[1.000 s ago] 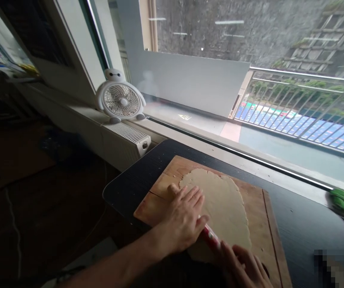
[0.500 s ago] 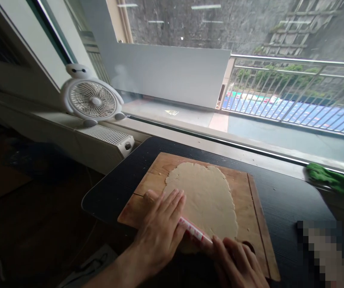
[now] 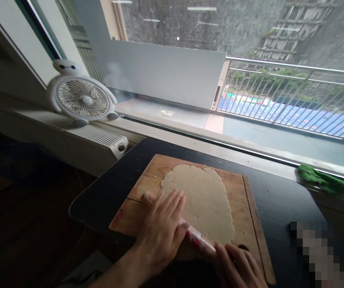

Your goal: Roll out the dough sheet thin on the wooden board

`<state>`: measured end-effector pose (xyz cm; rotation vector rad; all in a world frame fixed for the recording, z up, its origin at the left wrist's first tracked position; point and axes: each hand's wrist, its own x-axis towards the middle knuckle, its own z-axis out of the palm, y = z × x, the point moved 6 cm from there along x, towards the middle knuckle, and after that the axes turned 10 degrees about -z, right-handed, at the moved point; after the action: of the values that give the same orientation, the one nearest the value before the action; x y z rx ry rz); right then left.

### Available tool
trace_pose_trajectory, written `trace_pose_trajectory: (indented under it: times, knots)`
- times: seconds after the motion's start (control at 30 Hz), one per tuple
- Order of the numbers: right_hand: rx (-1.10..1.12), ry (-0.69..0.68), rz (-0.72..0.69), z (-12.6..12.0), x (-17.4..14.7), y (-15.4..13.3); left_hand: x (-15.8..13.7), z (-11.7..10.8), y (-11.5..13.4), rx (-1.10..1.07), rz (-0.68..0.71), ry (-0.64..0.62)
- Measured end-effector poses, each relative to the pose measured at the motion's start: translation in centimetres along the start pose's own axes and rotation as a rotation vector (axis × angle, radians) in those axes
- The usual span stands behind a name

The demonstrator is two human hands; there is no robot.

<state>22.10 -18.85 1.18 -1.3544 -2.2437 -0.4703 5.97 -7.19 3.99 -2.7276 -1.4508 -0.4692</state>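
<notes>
A rolling pin with a red-and-white printed wrap lies slantwise over the near part of a pale sheet of dough. The sheet is thin, roughly oval and uneven at the edges. Across the left half of the pin rests my left hand, fingers long and close together, thumb lower down against it. My right hand curls over the right end, its fingers bent on the pin. Under the dough is a wooden board. Both hands partly hide the pin and the dough's near edge.
The board stands on a black table by the window. A white fan sits on the sill at left, above a vented white box. A green cloth lies at right. A blurred-out patch covers something on the table's right.
The pin has turned under my hands, so its printed wrap shows differently. My hands have shifted slightly against the board. The whole view has moved a little as my head turned.
</notes>
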Motion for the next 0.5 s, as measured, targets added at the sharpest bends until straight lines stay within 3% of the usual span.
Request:
trace_pose_trajectory:
  times: [0.13, 0.27, 0.37, 0.5]
  knots:
    - [0.120, -0.194, -0.075, 0.2, 3.0, 1.1, -4.8, -1.8, -2.6, 0.055, -0.009, 0.018]
    - [0.388, -0.388, -0.073, 2.8, 11.1, 1.9, -5.3, -3.3, -7.5, 0.108, -0.193, 0.080]
    - [0.422, -0.333, -0.097, 6.5, 18.2, 0.5, -6.5, -3.7, -10.7, 0.158, -0.290, 0.103]
    - [0.266, -0.239, -0.058, 12.1, 26.4, -0.9, -8.3, -3.4, -12.5, 0.162, -0.358, 0.148]
